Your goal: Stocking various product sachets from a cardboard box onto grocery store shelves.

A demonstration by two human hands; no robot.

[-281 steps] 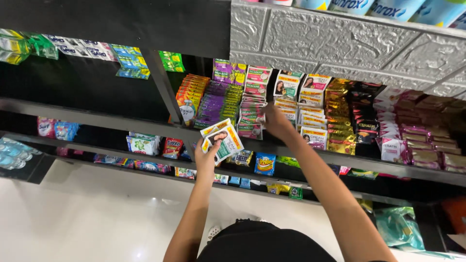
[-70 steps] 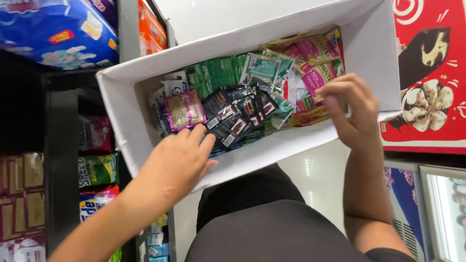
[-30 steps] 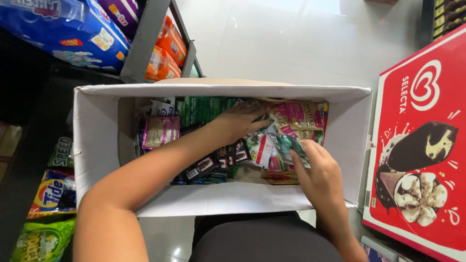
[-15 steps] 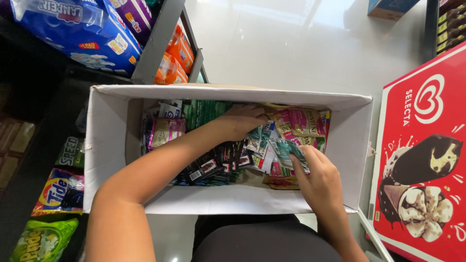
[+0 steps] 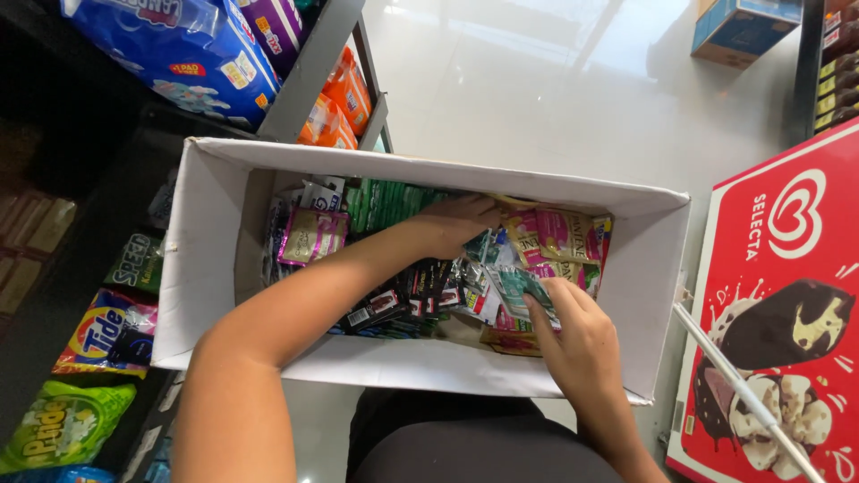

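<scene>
Both hands are down inside the white cardboard box of sachets. The left hand rests flat, grip released, on the packets; the right hand pinches green sachets near the box's right end.

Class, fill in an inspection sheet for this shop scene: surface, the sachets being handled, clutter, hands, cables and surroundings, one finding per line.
Surface: glossy pale floor; white cardboard box held over it in front of the person.
Job's things: box packed with sachet strips, green, black, pink and yellow-pink; teal sachets at the right fingertips.
Clutter: loose mixed sachets overlapping in the box.
Hands: left hand reaching among the sachets; right hand grips the teal sachets.
Cables: nothing seen.
Surroundings: shelf with detergent bags and orange packs; red freezer lid; carton on the floor.
</scene>
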